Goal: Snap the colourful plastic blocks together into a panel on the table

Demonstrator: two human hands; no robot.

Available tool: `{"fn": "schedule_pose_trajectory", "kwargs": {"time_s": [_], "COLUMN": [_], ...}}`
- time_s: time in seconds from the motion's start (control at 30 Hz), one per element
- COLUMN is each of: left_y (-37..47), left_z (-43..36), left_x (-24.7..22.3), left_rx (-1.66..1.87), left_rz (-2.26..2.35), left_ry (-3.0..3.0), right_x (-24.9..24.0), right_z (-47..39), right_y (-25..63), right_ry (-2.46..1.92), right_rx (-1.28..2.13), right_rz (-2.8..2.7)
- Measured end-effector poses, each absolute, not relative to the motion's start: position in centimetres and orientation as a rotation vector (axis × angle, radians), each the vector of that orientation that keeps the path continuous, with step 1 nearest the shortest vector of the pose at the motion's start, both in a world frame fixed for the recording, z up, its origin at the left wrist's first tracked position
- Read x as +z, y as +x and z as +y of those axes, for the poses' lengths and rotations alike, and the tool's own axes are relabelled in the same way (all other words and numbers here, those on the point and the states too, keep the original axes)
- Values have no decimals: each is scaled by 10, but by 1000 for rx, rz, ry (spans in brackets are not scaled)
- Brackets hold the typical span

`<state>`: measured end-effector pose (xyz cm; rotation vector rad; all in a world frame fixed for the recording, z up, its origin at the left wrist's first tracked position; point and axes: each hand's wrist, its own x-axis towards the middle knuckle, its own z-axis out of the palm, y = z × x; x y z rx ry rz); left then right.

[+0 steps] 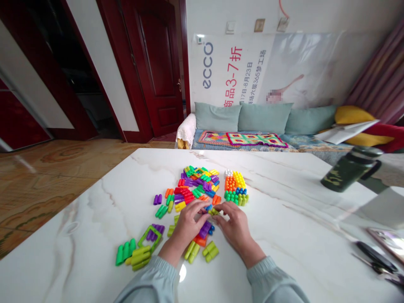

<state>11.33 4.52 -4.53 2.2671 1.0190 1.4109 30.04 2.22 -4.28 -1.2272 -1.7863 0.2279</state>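
My left hand [191, 223] is closed, its thumb and fingers on a small blue building block [208, 208]. Opposite it, my right hand [233, 223] pinches a yellow-green building block [214, 211]. The two blocks are close together between my fingertips; whether they are joined I cannot tell. Below my hands lie a purple block [205, 229], an orange block [200, 240] and yellow-green blocks [210, 251]. Just beyond is a loose pile of coloured blocks [189, 195]. To its right stands a neat group of blocks in white, orange, yellow, green and blue [230, 183].
More blocks and a green frame piece [145, 239] lie at the left front of the marble-look table [104, 219]. A dark green flask [342, 170] stands at the right, with keys [378, 263] and a phone [389, 242] nearer. A sofa [240, 134] is behind the table.
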Motion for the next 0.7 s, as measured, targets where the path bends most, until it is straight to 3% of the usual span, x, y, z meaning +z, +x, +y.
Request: {"fn": "schedule_pose_trajectory", "kwargs": {"time_s": [0.27, 0.7], "left_y": [106, 104], "left_z": [46, 50], "left_x": [-46, -53], "left_rx": [1450, 1409], "left_rz": [1076, 1136], "left_ry": [2219, 2217], "right_x": [-36, -63], "right_z": [24, 31], "right_y": [358, 364], "right_ry": [-1409, -1718], "right_rx": [7, 144], "right_rz": [-1086, -1209]}}
